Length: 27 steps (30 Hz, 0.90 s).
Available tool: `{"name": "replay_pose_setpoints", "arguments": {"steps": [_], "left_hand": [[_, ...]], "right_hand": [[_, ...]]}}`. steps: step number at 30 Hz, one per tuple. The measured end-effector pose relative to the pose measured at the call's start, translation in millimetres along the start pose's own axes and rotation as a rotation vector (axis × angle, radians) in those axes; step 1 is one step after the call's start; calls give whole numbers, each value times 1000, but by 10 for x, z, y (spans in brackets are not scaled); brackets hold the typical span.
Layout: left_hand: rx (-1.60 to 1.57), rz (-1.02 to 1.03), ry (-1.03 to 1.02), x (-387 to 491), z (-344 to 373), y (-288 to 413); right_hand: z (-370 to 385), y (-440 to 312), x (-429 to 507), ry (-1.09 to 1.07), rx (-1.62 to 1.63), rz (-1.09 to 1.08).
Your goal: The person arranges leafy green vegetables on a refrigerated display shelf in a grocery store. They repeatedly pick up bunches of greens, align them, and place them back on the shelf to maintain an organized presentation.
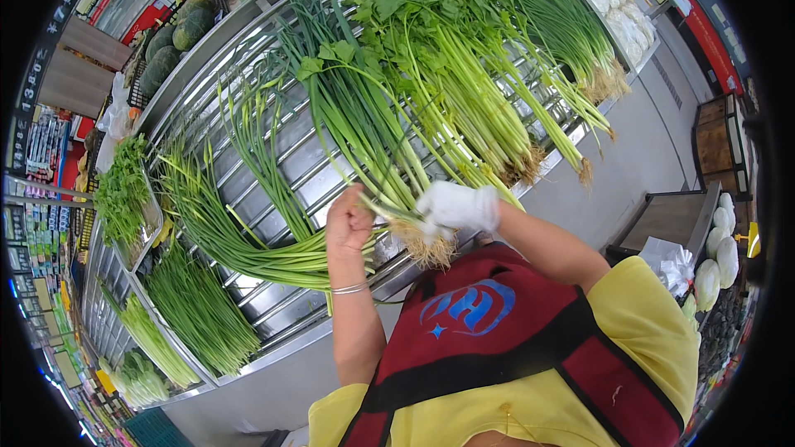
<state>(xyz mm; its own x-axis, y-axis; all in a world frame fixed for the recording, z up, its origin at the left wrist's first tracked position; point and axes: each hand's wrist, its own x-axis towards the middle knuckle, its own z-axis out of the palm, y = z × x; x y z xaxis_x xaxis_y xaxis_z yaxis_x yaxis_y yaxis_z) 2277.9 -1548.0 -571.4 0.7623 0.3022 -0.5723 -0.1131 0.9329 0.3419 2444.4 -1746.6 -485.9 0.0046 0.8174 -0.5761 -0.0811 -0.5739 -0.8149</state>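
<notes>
My left hand, bare with a silver bangle at the wrist, is closed at the stalk of a leek or large scallion near its root end. A white glove covers my right hand, which is at the same bundle just above its pale roots; blur hides how its fingers lie. The green leaves of the bundle stretch away across the metal slatted rack. Left of it lie long green garlic scapes, curved towards my left forearm. On its right is a large pile of leafy celery with brown roots.
Thin scallions lie at the rack's far right, and Chinese chives at its lower left. Cilantro is in a tray at the left. Dark green squashes stand behind the rack's metal rim. A second produce stand is to the right.
</notes>
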Motion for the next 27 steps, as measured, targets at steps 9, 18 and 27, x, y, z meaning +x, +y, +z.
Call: {"name": "replay_pose_setpoints", "arguments": {"steps": [9, 18, 27], "left_hand": [[1202, 648, 497, -16, 162, 91], [1672, 852, 482, 861, 559, -40], [838, 360, 50, 436, 631, 78]], "right_hand": [[-497, -76, -921, 447, 243, -245], [-501, 79, 579, 591, 305, -86], [-356, -143, 689, 236, 85, -404]]}}
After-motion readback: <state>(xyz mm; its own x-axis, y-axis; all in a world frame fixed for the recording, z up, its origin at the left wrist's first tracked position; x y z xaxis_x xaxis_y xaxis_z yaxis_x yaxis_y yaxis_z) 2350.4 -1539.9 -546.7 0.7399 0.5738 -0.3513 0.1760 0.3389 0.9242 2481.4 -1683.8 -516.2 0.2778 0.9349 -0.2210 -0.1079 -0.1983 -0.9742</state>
